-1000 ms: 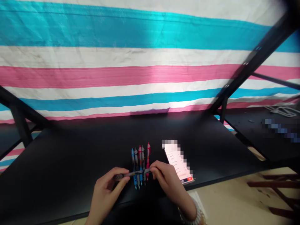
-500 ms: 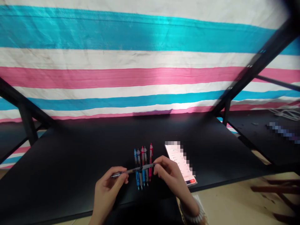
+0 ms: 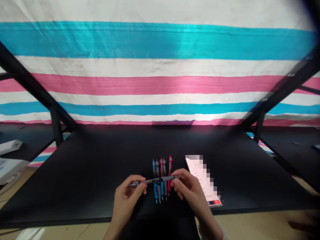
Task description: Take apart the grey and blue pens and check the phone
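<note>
Both hands have shifted a little rightward with the view, the pen now nearly level. Left hand (image 3: 128, 196) pinches the thin end of the grey pen (image 3: 153, 181), right hand (image 3: 188, 188) grips the thick end. It hangs crosswise above a row of pens (image 3: 161, 176) on the black table (image 3: 87, 173), beside a paper card (image 3: 203, 180).

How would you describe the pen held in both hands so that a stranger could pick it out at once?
Start at the black table and find the row of pens near its front edge. Just above them, the left hand and right hand hold a grey pen by its ends. It alone lies crosswise, lifted off the table; the others lie side by side, pointing away.
</note>
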`<state>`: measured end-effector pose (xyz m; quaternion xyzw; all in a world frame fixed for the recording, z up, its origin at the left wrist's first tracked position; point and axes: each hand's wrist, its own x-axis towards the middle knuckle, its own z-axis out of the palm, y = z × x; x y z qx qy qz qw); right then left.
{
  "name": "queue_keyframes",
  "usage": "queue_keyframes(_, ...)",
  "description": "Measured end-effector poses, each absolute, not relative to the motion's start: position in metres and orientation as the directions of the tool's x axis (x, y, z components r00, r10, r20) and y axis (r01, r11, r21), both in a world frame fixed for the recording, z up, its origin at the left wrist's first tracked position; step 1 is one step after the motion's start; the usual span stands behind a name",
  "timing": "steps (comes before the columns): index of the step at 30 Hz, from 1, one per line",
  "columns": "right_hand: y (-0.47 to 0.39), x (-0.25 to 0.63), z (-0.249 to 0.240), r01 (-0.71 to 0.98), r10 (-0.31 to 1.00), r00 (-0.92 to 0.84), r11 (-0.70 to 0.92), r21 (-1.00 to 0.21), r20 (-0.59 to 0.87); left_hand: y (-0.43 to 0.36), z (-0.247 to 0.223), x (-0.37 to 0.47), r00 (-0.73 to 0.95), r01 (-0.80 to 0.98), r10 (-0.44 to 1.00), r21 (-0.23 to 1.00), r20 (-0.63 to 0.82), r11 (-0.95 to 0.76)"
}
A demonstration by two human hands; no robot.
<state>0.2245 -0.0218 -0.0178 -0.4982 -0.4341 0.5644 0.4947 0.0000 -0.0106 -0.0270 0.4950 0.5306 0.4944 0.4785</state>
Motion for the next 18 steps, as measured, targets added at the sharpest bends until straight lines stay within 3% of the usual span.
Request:
queue_keyframes(6,-0.025,0.221,-0.02,-0.174,0.991,0.012,-0.126,-0.977,-0.13,-0.014,-0.03,0.003,-0.045,-0.014,0.997,0.998,-0.069,0.068)
queue_keyframes(18,-0.039,0.242,-0.035,-0.224,0.975,0.209,-0.025,-0.974,-0.073,-0.01,-0.023,-0.002,-0.227,-0.256,0.963,0.963,-0.144,0.084)
